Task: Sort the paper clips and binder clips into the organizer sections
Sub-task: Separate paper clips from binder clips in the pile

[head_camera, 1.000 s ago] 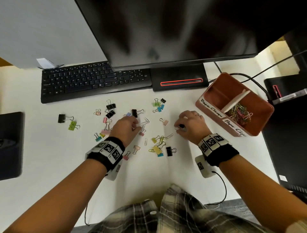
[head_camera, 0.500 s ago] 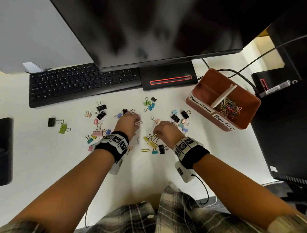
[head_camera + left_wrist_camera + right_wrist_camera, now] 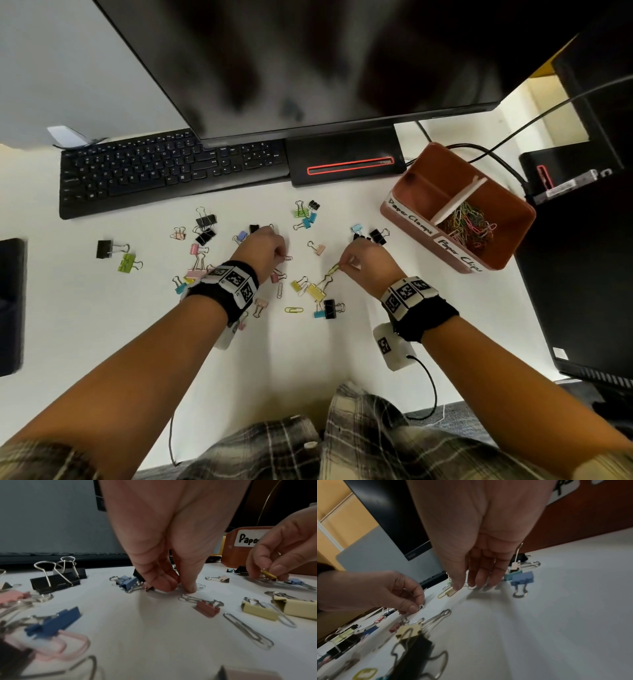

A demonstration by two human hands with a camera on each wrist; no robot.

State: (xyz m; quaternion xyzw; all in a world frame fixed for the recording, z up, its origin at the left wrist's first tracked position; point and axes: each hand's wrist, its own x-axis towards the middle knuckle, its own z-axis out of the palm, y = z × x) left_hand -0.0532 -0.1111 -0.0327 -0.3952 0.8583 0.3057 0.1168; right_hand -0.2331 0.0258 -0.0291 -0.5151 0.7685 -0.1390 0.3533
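Head view shows your right hand (image 3: 368, 263) pinching a yellow paper clip (image 3: 334, 269) just above the counter (image 3: 342, 349). Your left hand (image 3: 262, 248) pinches a silver paper clip (image 3: 287, 258) on the counter. Both lie well left of the organizer (image 3: 411, 212).

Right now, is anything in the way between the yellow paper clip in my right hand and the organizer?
Nothing visible blocks it. The right hand pinches the yellow paper clip above the desk; the black binder clips lie flat below the path to the organizer.
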